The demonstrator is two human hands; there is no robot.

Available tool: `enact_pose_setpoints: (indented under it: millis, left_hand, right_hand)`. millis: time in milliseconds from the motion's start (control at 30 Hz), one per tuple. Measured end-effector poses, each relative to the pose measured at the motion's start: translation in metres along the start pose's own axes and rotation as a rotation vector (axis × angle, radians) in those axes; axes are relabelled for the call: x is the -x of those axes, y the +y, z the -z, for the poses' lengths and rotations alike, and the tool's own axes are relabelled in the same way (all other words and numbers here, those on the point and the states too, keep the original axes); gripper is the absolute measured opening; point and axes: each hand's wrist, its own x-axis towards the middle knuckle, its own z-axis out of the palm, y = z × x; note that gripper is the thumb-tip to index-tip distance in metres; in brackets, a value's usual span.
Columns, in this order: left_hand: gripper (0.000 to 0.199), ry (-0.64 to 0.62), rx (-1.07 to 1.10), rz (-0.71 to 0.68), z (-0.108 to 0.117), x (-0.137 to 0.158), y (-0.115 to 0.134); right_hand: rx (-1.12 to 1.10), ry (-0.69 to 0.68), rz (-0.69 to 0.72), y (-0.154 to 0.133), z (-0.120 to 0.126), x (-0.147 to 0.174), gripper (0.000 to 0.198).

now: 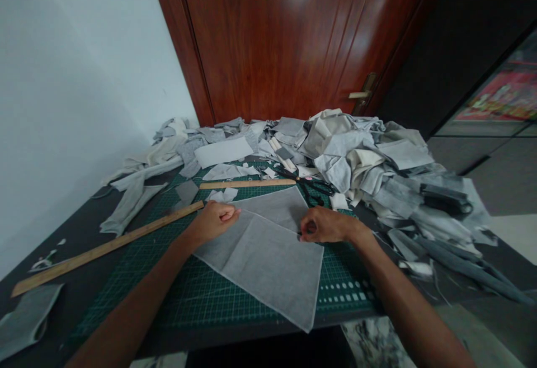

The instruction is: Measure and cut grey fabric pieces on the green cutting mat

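Note:
A light grey cloth [268, 267] lies on the green cutting mat [193, 301], its near corner reaching over the mat's front edge. My left hand [216, 220] is closed at the cloth's left side, its fingers curled at the end of a thin pale line that crosses the cloth. At the right end of that line my right hand [325, 225] pinches thumb and fingers together. Something small and dark shows at those fingertips, too small to name. Whether the line is a folded edge or a thread I cannot tell. Black scissors [312, 182] lie beyond my right hand.
One wooden ruler [109, 249] slants across the left side; another ruler [247, 184] lies behind the cloth. Heaped fabric scraps [335, 144] fill the table's back and right. A folded grey cloth piece [29, 315] lies near left. Behind stands a wooden door [285, 49].

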Motion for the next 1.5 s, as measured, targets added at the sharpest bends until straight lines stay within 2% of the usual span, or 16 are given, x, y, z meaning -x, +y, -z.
enact_pose_setpoints:
  millis: [67,133,233,333,433,533,667,833,967,1100,1267,1500]
  left_hand:
    - [0.043,0.031,-0.023,-0.003,0.0,0.0,-0.001]
    - [0.042,0.066,-0.037,-0.019,0.001,0.0,-0.001]
    - [0.034,0.065,-0.021,-0.11,0.001,-0.003,0.002]
    - [0.009,0.058,-0.03,-0.186,-0.002,-0.006,0.003]
    - [0.026,0.037,-0.097,-0.185,-0.006,-0.006,-0.002]
    - [0.034,-0.006,-0.129,-0.156,-0.009,-0.005,-0.007]
    - [0.039,-0.021,-0.13,-0.101,-0.009,-0.004,-0.01]
    - [0.047,0.006,-0.206,-0.006,-0.005,-0.002,-0.007]
    - [0.041,0.1,-0.277,0.043,0.001,-0.002,-0.002]
    - [0.037,0.205,-0.362,0.176,0.008,-0.002,-0.002]
    - [0.037,0.171,-0.412,0.232,0.008,0.0,-0.004]
    - [0.033,0.142,-0.469,0.255,-0.005,0.002,-0.001]
  right_hand:
    - [-0.042,-0.012,0.023,0.0,-0.001,0.0,0.014]
    - [-0.057,0.048,0.06,-0.001,0.0,-0.001,0.011]
    - [0.008,0.265,0.08,-0.001,0.005,-0.003,0.008]
    - [0.151,0.508,0.058,0.005,0.008,-0.008,0.008]
    - [0.24,0.646,0.053,0.017,0.008,-0.015,0.01]
    - [0.233,0.715,0.062,0.029,0.004,-0.022,0.013]
    - [0.212,0.73,0.044,0.043,-0.003,-0.028,0.016]
    - [0.217,0.679,0.039,0.051,-0.007,-0.028,0.016]
    - [0.222,0.673,0.047,0.053,-0.008,-0.028,0.016]
    - [0.247,0.673,0.006,0.054,-0.01,-0.029,0.017]
    - [0.308,0.68,-0.081,0.045,-0.012,-0.028,0.022]
    - [0.376,0.642,-0.145,0.026,-0.023,-0.037,0.028]
